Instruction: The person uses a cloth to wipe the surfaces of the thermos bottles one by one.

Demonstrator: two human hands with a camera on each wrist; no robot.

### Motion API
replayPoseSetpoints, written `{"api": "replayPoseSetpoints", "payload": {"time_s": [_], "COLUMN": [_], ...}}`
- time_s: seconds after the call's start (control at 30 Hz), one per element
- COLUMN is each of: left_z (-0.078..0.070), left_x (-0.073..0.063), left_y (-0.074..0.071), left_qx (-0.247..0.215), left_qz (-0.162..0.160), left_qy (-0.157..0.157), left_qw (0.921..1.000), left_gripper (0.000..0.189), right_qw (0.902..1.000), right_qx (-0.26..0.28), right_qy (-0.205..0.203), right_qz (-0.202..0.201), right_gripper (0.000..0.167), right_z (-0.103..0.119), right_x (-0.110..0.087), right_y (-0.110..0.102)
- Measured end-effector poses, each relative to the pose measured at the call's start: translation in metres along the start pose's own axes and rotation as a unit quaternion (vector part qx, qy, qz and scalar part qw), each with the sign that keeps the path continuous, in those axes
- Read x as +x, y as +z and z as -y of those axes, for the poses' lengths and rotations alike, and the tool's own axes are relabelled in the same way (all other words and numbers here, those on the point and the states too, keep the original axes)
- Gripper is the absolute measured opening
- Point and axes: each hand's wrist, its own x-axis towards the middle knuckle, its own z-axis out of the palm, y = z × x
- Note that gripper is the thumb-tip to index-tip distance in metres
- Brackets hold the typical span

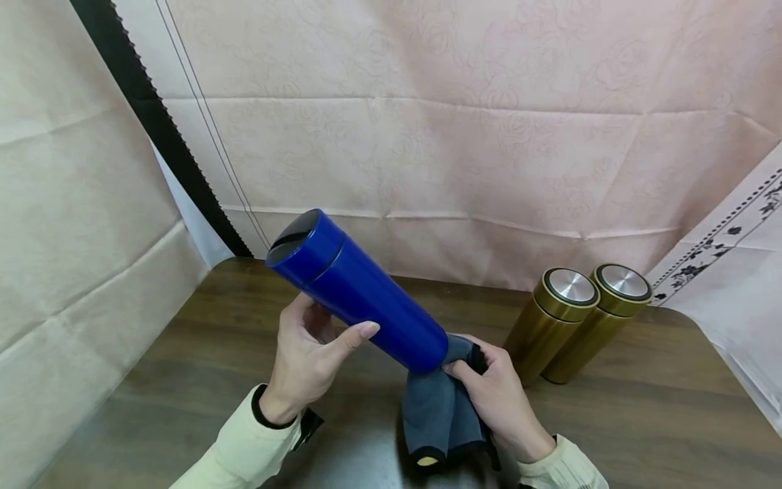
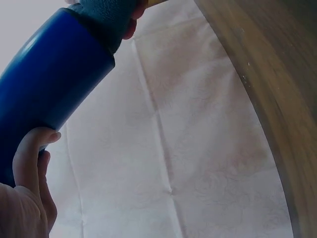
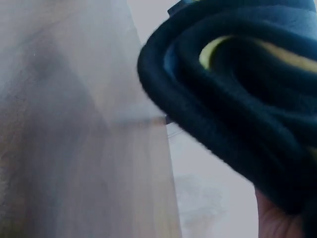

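Note:
A blue thermos flask (image 1: 373,299) is held tilted above the table, its dark-topped cap pointing up and to the left. My left hand (image 1: 314,356) grips its body from below, thumb along the near side; the left wrist view also shows this thumb (image 2: 37,144) on the flask. Against the flask's lower end my right hand (image 1: 497,387) presses a folded grey cloth (image 1: 436,407) with black edging, pinched between thumb and fingers. In the right wrist view the cloth's layered folds (image 3: 223,104) fill the upper right, and most of that hand is hidden behind them.
Two gold thermos flasks (image 1: 550,326) with silver-topped lids stand side by side on the wooden table (image 1: 183,387), just right of my right hand. A pale patterned sheet (image 1: 458,156) hangs behind the table. More pale cloth (image 1: 79,224) hangs along the left side.

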Motion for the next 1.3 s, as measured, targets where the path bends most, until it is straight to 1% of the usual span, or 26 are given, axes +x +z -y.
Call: {"api": "replayPoseSetpoints", "payload": {"time_s": [0.1, 0.17, 0.23, 0.3, 0.37, 0.43, 0.47, 0.53, 0.6, 0.67, 0.73, 0.8, 0.87, 0.97, 1.07, 1.13, 1.23, 1.3], "left_z": [0.002, 0.003, 0.004, 0.005, 0.005, 0.005, 0.004, 0.004, 0.004, 0.004, 0.004, 0.004, 0.003, 0.003, 0.002, 0.001, 0.001, 0.001], "left_x": [0.000, 0.001, 0.002, 0.003, 0.004, 0.005, 0.005, 0.006, 0.005, 0.004, 0.003, 0.002, 0.002, 0.001, 0.001, 0.001, 0.003, 0.004], "left_y": [0.000, -0.001, -0.002, -0.003, -0.004, -0.005, -0.006, -0.006, -0.005, -0.003, -0.001, 0.000, 0.001, 0.003, 0.003, 0.002, -0.001, -0.003], "left_qx": [-0.006, -0.005, -0.001, 0.004, 0.009, 0.013, 0.017, 0.019, 0.017, 0.010, 0.001, -0.003, -0.004, -0.006, -0.006, 0.000, 0.019, 0.028], "left_qz": [0.003, 0.002, -0.001, -0.002, 0.000, 0.004, 0.006, 0.008, 0.012, 0.018, 0.024, 0.027, 0.025, 0.017, 0.008, 0.004, -0.006, -0.012], "left_qy": [-0.003, -0.002, -0.003, -0.002, -0.001, 0.002, 0.003, 0.005, 0.003, -0.001, -0.006, -0.003, 0.004, 0.015, 0.020, 0.022, 0.027, 0.029], "left_qw": [1.0000, 1.0000, 1.0000, 1.0000, 1.0000, 0.9999, 0.9998, 0.9998, 0.9998, 0.9998, 0.9997, 0.9996, 0.9997, 0.9997, 0.9998, 0.9997, 0.9994, 0.9991], "left_gripper": [0.060, 0.057, 0.054, 0.051, 0.048, 0.047, 0.046, 0.045, 0.046, 0.049, 0.052, 0.053, 0.053, 0.049, 0.045, 0.044, 0.041, 0.039], "right_qw": [0.9986, 0.9949, 0.9891, 0.9832, 0.9782, 0.9770, 0.9790, 0.9858, 0.9923, 0.9963, 0.9978, 0.9986, 0.9984, 0.9952, 0.9876, 0.9811, 0.9734, 0.9721], "right_qx": [-0.038, -0.060, -0.073, -0.075, -0.073, -0.070, -0.068, -0.066, -0.063, -0.056, -0.045, -0.027, -0.017, -0.026, -0.050, -0.065, -0.085, -0.089], "right_qy": [-0.005, -0.021, -0.044, -0.067, -0.088, -0.100, -0.096, -0.074, -0.042, -0.012, -0.002, 0.004, 0.005, -0.003, -0.031, -0.063, -0.113, -0.130], "right_qz": [0.037, 0.078, 0.120, 0.153, 0.173, 0.175, 0.166, 0.136, 0.098, 0.064, 0.048, 0.046, 0.053, 0.094, 0.145, 0.171, 0.180, 0.174], "right_gripper": [0.025, 0.017, 0.011, 0.010, 0.012, 0.011, 0.008, 0.001, 0.007, 0.010, 0.006, 0.004, 0.004, 0.008, 0.007, 0.006, 0.007, 0.007], "right_z": [0.000, 0.000, 0.001, 0.001, 0.001, 0.001, 0.002, 0.003, 0.003, 0.003, 0.002, -0.001, -0.002, -0.003, -0.001, 0.002, 0.005, 0.007], "right_x": [0.002, 0.002, 0.001, 0.001, 0.003, 0.004, 0.004, 0.005, 0.006, 0.007, 0.008, 0.008, 0.008, 0.006, 0.004, 0.002, 0.001, 0.001], "right_y": [-0.002, -0.007, -0.012, -0.018, -0.024, -0.028, -0.030, -0.033, -0.033, -0.030, -0.026, -0.021, -0.017, -0.015, -0.017, -0.020, -0.026, -0.030]}}
